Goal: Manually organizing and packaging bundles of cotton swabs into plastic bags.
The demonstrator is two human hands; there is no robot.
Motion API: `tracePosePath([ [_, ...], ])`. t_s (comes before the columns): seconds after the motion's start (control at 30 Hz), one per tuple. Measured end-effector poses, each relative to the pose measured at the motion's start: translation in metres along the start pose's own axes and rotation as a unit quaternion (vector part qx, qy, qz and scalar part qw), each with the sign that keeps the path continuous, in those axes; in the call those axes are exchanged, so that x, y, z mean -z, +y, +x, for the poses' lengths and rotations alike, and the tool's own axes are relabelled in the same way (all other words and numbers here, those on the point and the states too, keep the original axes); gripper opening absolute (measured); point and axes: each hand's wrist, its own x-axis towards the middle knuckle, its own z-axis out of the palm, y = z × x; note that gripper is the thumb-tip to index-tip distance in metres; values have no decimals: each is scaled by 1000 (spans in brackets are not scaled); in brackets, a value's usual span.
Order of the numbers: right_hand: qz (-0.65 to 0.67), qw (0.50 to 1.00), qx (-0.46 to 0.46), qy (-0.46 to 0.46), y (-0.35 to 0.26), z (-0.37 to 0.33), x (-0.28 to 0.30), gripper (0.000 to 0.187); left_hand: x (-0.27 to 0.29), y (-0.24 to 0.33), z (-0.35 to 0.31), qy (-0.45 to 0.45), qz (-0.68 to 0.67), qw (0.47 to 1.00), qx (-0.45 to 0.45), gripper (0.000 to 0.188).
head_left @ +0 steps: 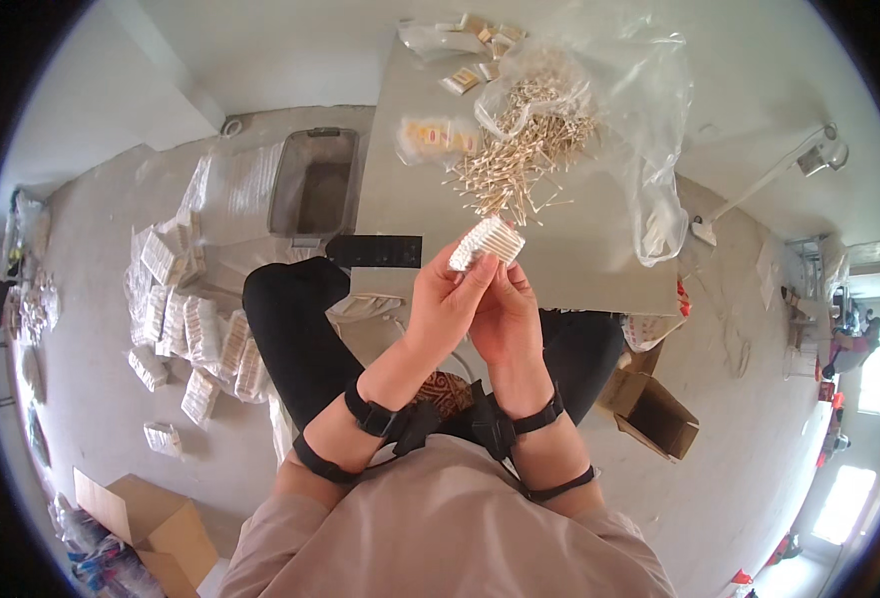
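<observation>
Bare tabletop (589,254) leaves room right of the hands (450,291), while the swab pile (522,154) blocks straight ahead.

Between your left hand (443,286) and right hand (512,311), the swab bundle (490,244) is hovering over the table (400,199). Just beyond your grip, loose swabs (515,169) are lying partly inside a plastic bag (649,120), which is spreading rightward. Packets (435,138) are lying ahead-left. Left of your grip, a flat strip (375,251) is resting at the table's corner; a bin (278,189) is standing beyond, packs (200,334) lying farther left. Behind-right, a carton (631,391) is sitting.
</observation>
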Motion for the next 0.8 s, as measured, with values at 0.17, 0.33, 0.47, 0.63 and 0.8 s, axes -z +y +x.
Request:
tracePosePath([
  [0.17,19,996,-21,-86,-5,-4,8,34,-13,29,-5,-41,141,988,-40,40],
  [0.33,35,997,-36,-54,0,-12,2,40,-11,46,-6,-109,338,922,-155,43],
  [0.47,-6,998,-66,10,5,-9,14,43,-15,48,-6,-109,382,893,-212,44],
  [0.63,19,938,-2,-347,8,12,24,30,-19,47,-5,-98,384,890,-226,41],
  [0.8,35,975,-22,-219,3,-11,8,34,-17,46,-6,-106,405,879,-228,43],
])
